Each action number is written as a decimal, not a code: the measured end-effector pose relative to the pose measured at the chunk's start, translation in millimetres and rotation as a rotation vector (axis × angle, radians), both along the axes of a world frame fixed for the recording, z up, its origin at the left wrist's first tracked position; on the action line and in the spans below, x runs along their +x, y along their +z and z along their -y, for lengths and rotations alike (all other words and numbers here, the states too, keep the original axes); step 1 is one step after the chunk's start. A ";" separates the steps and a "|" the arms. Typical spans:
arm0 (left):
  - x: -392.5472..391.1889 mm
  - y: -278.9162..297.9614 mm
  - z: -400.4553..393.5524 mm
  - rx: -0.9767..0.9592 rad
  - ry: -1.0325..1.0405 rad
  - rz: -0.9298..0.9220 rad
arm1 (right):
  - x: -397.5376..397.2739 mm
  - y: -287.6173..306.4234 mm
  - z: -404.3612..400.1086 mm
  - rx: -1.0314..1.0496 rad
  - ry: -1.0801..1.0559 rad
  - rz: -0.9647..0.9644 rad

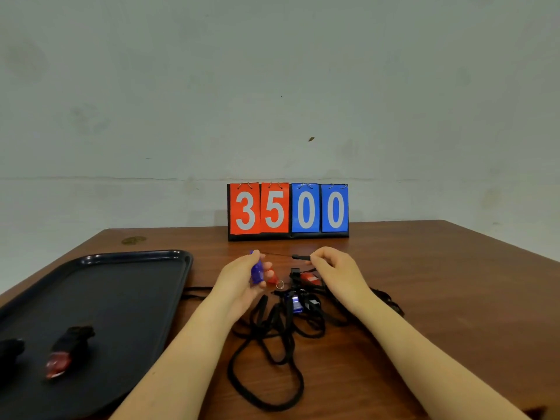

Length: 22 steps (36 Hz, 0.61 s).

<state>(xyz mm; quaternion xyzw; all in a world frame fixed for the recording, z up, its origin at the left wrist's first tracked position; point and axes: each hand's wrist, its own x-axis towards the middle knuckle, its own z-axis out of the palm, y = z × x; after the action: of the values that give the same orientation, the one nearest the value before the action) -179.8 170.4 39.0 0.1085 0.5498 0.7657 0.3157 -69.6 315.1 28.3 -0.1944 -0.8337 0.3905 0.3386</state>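
Blue translucent plastic whistle (257, 272) is gripped by curled fingers of the left hand (239, 281); right hand (336, 269) fingers pinch a small black cord clip (300, 257).

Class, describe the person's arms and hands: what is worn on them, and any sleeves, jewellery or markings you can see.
The left hand and the right hand are bare, with no gloves. The left forearm and the right forearm are bare down to the picture's lower edge; no sleeve shows. No watch, bracelet, ring or marking can be seen.
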 end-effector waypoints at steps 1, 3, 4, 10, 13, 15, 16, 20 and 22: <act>1.4 0.4 0.3 0.018 -0.017 0.068 | -0.1 -0.8 0.4 0.014 0.020 0.013; 1.0 -0.8 0.8 0.041 -0.040 0.157 | -0.6 -1.2 0.8 0.000 0.052 0.021; -0.1 -1.3 0.5 0.056 -0.034 0.185 | -0.6 -0.7 0.9 -0.016 0.061 0.021; 0.6 1.1 -0.3 0.228 0.049 0.285 | -2.0 0.1 0.9 -0.029 0.077 0.024; -0.8 -1.0 -3.0 0.218 0.072 0.201 | -1.2 -0.5 0.8 -0.012 0.079 0.033; -1.7 -2.5 -3.5 0.145 0.090 0.125 | -0.9 -0.4 0.9 -0.005 0.082 0.034; -1.4 -2.8 -3.5 0.110 0.103 0.102 | -0.9 -0.6 0.6 0.000 0.080 0.034; -1.1 -4.0 -3.8 0.072 0.151 0.074 | -0.7 -2.4 0.5 0.062 0.077 0.066; -0.5 -4.0 -5.0 0.104 0.160 0.080 | -0.2 -4.7 0.5 0.121 0.083 0.095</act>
<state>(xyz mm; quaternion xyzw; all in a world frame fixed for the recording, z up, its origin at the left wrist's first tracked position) -180.3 175.5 35.0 0.0501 0.5031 0.8197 0.2693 -69.8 314.6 23.5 -0.1572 -0.8781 0.3436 0.2935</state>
